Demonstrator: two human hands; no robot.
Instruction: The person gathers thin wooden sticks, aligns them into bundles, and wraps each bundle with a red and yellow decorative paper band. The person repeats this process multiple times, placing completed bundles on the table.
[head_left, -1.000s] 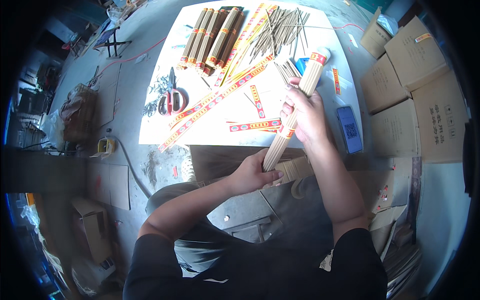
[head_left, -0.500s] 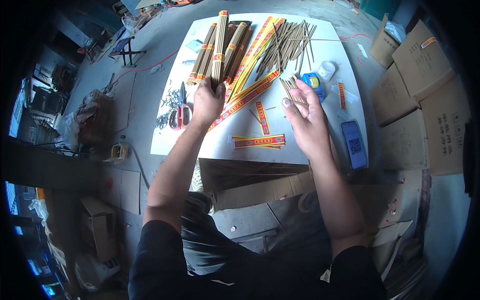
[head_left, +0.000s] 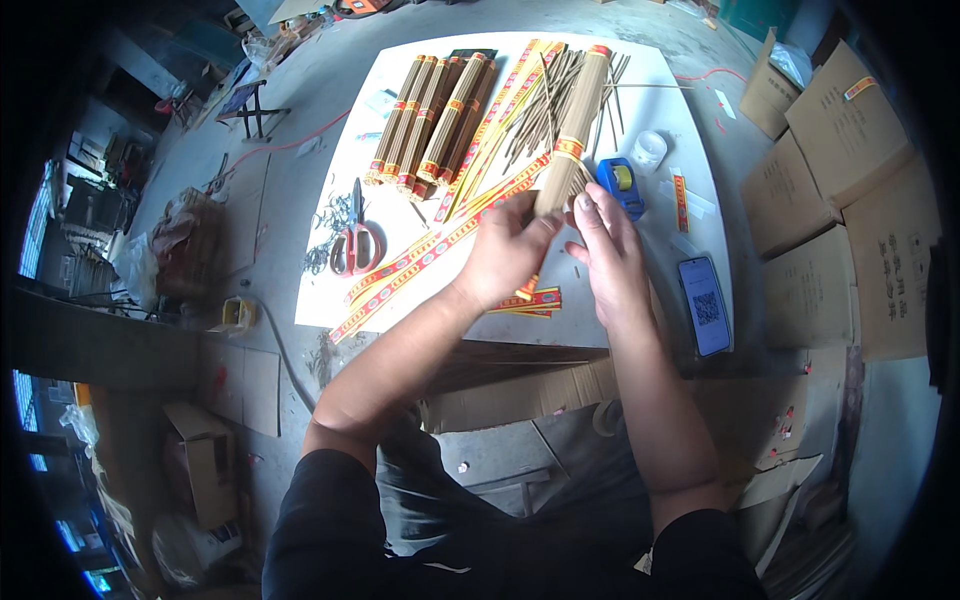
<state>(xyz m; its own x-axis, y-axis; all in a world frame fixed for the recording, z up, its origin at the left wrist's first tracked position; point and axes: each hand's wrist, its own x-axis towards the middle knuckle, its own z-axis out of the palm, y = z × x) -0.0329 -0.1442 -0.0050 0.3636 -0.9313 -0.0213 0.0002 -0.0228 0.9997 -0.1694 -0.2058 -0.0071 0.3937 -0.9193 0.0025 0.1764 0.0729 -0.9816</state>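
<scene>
A bundle of thin brown sticks (head_left: pixel 575 125) with red and yellow bands lies pointing away from me on the white tabletop (head_left: pixel 690 120). My left hand (head_left: pixel 505 255) grips its near end from the left. My right hand (head_left: pixel 608 250) presses against the same end from the right, fingers stretched along it. Under my hands lie short red-yellow paper bands (head_left: pixel 535 300). Long red-yellow paper strips (head_left: pixel 435 250) run diagonally to the left of my left hand. Loose sticks (head_left: pixel 540 105) lie beside the bundle.
Several banded bundles (head_left: pixel 430 115) are stacked at the far left. Red-handled scissors (head_left: pixel 352 240) lie at the left edge. A blue tape dispenser (head_left: pixel 622 185), a white roll (head_left: pixel 650 148) and a phone (head_left: pixel 705 305) sit to the right. Cardboard boxes (head_left: pixel 850 170) stand further right.
My left hand carried a banded bundle to the stack at the far left and left it there. Both hands have now come together on another bundle in the middle.
</scene>
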